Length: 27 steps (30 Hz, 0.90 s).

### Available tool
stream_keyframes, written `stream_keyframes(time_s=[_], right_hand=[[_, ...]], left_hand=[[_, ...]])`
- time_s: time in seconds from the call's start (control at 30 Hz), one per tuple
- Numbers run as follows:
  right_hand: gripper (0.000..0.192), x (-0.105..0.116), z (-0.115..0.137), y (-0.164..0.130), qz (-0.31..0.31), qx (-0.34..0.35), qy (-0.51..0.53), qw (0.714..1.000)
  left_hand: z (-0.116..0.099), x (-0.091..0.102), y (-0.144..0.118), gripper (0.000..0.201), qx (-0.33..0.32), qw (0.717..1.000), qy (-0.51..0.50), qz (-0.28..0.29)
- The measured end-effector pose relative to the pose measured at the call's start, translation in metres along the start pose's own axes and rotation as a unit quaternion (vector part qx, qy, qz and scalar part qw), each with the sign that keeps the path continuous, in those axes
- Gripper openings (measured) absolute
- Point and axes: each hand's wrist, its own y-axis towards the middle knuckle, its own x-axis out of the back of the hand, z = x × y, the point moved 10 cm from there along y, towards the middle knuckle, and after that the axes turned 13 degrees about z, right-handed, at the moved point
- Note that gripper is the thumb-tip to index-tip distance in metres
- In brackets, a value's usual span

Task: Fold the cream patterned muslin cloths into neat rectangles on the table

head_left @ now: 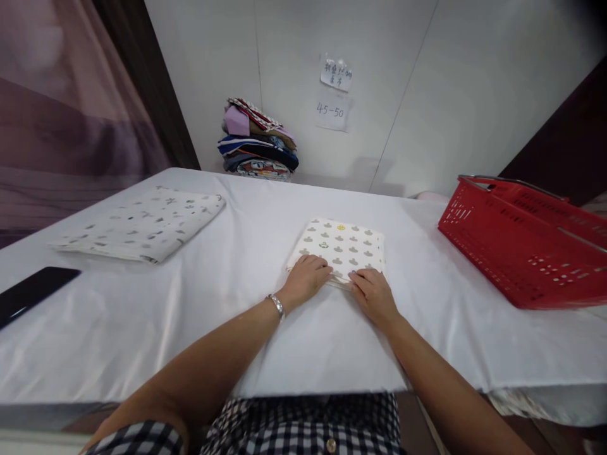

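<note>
A small folded cloth (339, 243), cream with rows of grey duck-like prints and one yellow and one green print, lies on the white-covered table in front of me. At its near left corner is my left hand (307, 279), wearing a silver bracelet, fingers curled together over the edge. My right hand (374, 294) holds the near right edge the same way, its fingers closed on the fabric. Both thumbs are partly hidden. To the left lies a larger folded cloth (147, 221), white with scattered grey prints, touched by neither hand.
A red plastic basket (526, 240) with a metal handle stands at the right. At the far left edge rests a black phone (33, 291). Several folded fabrics (258, 142) are stacked behind the table's back edge, near a wall with paper notes (332, 110).
</note>
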Motion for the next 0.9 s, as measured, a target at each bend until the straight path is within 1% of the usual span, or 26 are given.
stream_keyframes(time_s=[0.1,0.3,0.43,0.7,0.9], right_hand=[[0.023,0.001,0.001,0.000,-0.006,0.005,-0.005,1.000],[0.020,0.010,0.005,-0.002,-0.055,0.009,-0.045,0.997],[0.019,0.007,0.007,-0.001,-0.046,0.015,-0.074,0.996],[0.021,0.006,0.006,-0.004,-0.040,0.016,-0.071,0.997],[0.026,0.001,0.005,-0.002,-0.022,0.017,-0.063,0.998]], left_hand=[[-0.001,0.001,0.001,0.019,-0.006,1.000,0.019,-0.017],[-0.007,0.003,0.001,0.016,-0.035,0.997,0.062,-0.038],[-0.011,0.001,0.000,0.015,-0.053,0.995,0.078,-0.024],[-0.010,-0.002,-0.001,0.022,-0.047,0.996,0.080,-0.007],[-0.005,-0.005,-0.002,0.025,-0.031,0.999,0.041,0.018]])
